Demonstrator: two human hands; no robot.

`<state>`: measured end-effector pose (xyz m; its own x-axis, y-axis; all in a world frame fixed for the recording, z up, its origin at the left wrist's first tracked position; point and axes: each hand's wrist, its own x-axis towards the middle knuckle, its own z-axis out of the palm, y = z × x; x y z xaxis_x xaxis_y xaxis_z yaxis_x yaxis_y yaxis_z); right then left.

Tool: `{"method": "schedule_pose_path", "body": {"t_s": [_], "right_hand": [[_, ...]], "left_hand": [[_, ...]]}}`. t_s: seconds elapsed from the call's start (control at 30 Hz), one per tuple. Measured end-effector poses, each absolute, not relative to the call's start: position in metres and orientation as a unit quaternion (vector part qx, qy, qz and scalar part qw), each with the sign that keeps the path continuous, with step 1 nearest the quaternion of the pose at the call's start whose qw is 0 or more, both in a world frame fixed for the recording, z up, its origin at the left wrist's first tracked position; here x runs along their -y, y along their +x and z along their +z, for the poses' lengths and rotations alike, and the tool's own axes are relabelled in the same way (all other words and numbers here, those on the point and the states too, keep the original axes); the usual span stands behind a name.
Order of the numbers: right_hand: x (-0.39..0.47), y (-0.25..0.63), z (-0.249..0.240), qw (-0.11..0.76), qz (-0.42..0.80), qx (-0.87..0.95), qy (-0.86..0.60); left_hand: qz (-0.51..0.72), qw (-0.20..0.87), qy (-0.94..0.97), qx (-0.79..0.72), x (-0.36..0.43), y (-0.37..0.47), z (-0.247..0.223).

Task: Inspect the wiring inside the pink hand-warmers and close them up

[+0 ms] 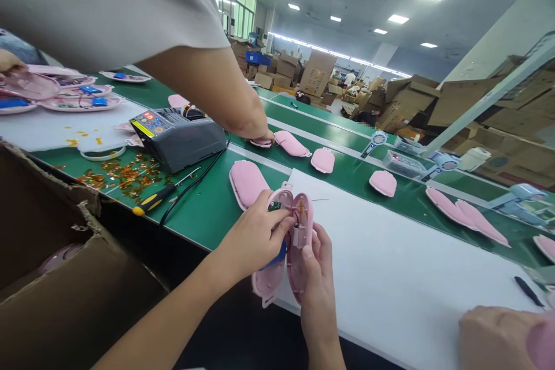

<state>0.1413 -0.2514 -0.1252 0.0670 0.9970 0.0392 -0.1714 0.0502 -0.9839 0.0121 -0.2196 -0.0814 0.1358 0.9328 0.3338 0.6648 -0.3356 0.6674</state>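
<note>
A yellow-and-black screwdriver (155, 199) lies by the tabletop's (202, 217) near edge, the gray tape dispenser (182, 144) just behind. Over that edge, the left hand's (254, 235) grip pinches the open pink casing (296, 269) by its left half, fingertips at the wires; the right hand's (319, 278) grip clasps its right half. Rightward spreads a white sheet (390, 266).

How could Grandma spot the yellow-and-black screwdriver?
On the green table, find the boxy dark-grey machine with buttons. Nearer the table's front edge, beside shiny orange film scraps, lies the screwdriver. Its thick yellow-and-black handle with a thin metal shaft sets it apart from those small scraps.
</note>
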Motion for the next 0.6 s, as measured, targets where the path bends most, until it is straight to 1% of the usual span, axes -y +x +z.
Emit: {"method": "schedule_pose_path", "body": {"t_s": [0.17, 0.27, 0.37, 0.43, 0.5, 0.6], "right_hand": [[0.246, 0.145, -0.133, 0.553, 0.525, 0.444, -0.471], [0.243, 0.149, -0.132, 0.54, 0.541, 0.461, -0.451], [0.238, 0.153, -0.132, 0.523, 0.531, 0.492, -0.45], [0.236, 0.156, -0.132, 0.524, 0.524, 0.505, -0.442], [0.234, 0.157, -0.133, 0.527, 0.523, 0.518, -0.425], [0.234, 0.158, -0.133, 0.519, 0.518, 0.543, -0.41]], "left_hand": [[0.46, 0.195, 0.672, -0.546, 0.213, 0.017, -0.093], [0.505, 0.228, 0.635, -0.537, 0.211, 0.02, -0.096], [0.555, 0.339, 0.539, -0.535, 0.21, 0.023, -0.095], [0.568, 0.419, 0.495, -0.507, 0.21, 0.024, -0.094], [0.568, 0.522, 0.461, -0.438, 0.209, 0.025, -0.095], [0.563, 0.677, 0.373, -0.294, 0.208, 0.027, -0.101]]}}
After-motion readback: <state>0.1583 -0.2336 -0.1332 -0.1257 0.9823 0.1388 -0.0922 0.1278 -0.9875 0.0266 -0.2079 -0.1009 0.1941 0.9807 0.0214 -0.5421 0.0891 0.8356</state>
